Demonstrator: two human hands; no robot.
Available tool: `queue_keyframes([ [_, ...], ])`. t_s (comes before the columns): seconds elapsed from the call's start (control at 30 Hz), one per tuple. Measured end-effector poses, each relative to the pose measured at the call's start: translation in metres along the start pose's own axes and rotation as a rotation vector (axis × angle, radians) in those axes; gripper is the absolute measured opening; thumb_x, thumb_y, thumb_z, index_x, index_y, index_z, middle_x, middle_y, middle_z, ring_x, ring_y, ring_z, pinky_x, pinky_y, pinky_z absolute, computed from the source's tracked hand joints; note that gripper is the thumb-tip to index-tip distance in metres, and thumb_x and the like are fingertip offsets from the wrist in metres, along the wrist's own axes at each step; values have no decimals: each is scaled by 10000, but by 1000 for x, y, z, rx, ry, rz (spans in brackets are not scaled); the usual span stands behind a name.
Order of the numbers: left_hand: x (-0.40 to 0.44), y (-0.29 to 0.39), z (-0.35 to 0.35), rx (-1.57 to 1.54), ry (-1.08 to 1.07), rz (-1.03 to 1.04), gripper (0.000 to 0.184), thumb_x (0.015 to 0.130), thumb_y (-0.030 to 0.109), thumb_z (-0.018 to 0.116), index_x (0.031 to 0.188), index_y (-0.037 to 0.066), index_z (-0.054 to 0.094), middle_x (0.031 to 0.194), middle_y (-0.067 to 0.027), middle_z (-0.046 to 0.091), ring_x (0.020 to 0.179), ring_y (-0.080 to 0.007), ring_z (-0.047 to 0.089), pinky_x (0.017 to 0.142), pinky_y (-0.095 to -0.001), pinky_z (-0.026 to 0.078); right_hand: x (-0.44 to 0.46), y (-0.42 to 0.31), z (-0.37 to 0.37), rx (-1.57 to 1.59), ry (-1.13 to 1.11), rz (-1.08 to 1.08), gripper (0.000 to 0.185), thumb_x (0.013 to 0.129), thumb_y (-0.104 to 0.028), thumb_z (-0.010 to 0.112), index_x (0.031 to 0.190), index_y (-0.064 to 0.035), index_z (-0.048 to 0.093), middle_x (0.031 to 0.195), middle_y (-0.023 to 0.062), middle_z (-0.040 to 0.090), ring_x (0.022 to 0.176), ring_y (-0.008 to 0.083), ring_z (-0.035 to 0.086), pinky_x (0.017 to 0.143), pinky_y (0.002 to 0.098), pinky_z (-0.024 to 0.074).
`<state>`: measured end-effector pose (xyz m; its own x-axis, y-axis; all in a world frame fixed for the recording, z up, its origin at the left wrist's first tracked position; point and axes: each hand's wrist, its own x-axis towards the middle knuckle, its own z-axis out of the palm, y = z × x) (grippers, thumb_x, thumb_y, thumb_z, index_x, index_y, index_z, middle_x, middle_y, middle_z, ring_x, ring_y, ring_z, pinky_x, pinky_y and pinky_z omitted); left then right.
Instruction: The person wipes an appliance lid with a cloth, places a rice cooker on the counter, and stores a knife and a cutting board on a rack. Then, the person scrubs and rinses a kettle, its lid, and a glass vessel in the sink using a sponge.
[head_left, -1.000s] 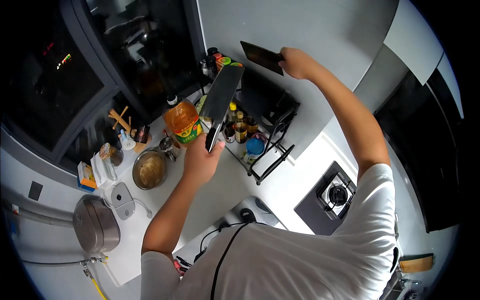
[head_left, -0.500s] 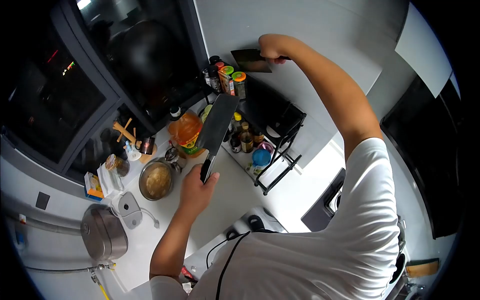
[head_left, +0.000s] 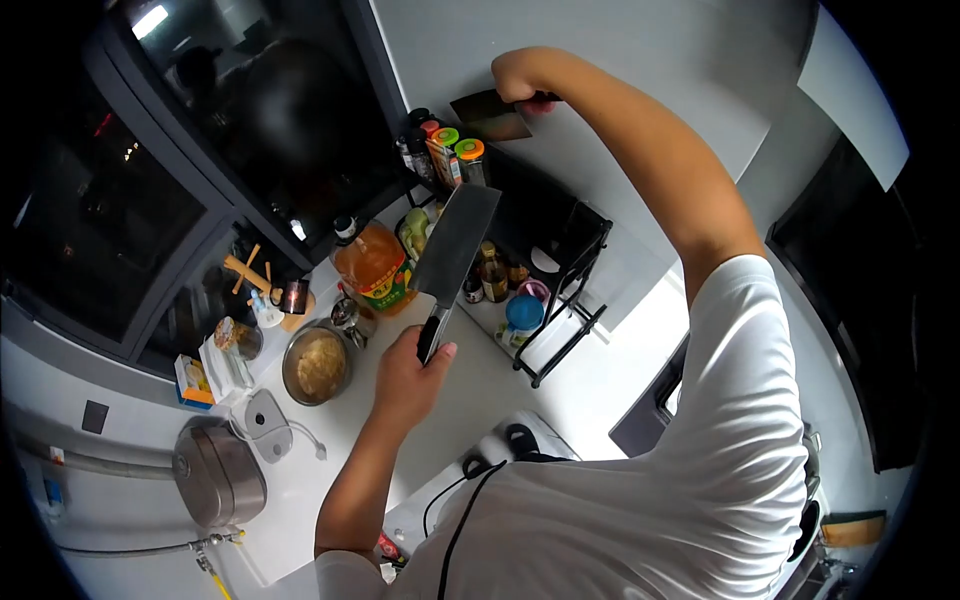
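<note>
My left hand [head_left: 408, 378] is closed around the black handle of a cleaver [head_left: 457, 240], whose broad dark blade points up and away, above the counter and in front of the spice rack. At the top, my right hand [head_left: 522, 78] is closed on the handle of a second cleaver [head_left: 490, 115]. Its blade points left, just above the rack's far end, near the wall. My right fingers are partly hidden behind the hand. Below the second blade stand jars with green and orange lids [head_left: 470, 158] on the black rack [head_left: 545, 225].
Left of the rack stands a large oil bottle [head_left: 375, 262]. Nearer are a metal bowl [head_left: 318, 364] with pale contents, a rice cooker [head_left: 218, 478] and a white power strip [head_left: 262, 425]. Bottles and a blue-lidded container [head_left: 524, 314] sit on the rack's lower level. A window [head_left: 285, 110] lies beyond.
The left hand and its cleaver have shifted slightly to the right. My right hand has moved a little up and left with the other cleaver. The whole view has turned slightly.
</note>
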<state>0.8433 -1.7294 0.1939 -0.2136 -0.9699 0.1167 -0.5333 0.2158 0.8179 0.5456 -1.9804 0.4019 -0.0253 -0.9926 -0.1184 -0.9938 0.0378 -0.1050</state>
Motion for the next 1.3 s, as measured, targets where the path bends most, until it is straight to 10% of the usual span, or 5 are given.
queue_keyframes([
  [0.37,4,0,-7,47,-50,-90,311,938,242,750,1104,-3,655,789,-52,636,699,-135,575,668,-315,483,21,-5,3,-287,-98,-105,250,866,-17,541,692,33,714,651,184,689,565,278,672,577,478,534],
  [0.63,-1,-6,-4,70,54,-39,301,925,276,749,1015,7,648,721,-125,638,643,-280,619,624,-394,482,66,-38,19,-508,132,-160,282,877,-98,704,1151,-102,773,1155,101,761,1044,308,726,820,441,580],
  [0.83,-5,-7,-9,102,36,-176,314,925,273,742,1055,1,651,785,-149,663,706,-272,642,668,-398,500,116,-39,25,-719,110,-380,369,817,-256,837,1130,-77,757,1096,118,763,1049,324,721,874,464,583],
  [1.3,-10,-18,-10,106,75,-274,307,917,243,755,1051,-10,644,785,-155,659,688,-256,626,664,-383,498,172,-32,98,-801,148,-521,253,924,-253,660,1107,-124,778,1153,86,758,1140,294,694,1032,432,494],
])
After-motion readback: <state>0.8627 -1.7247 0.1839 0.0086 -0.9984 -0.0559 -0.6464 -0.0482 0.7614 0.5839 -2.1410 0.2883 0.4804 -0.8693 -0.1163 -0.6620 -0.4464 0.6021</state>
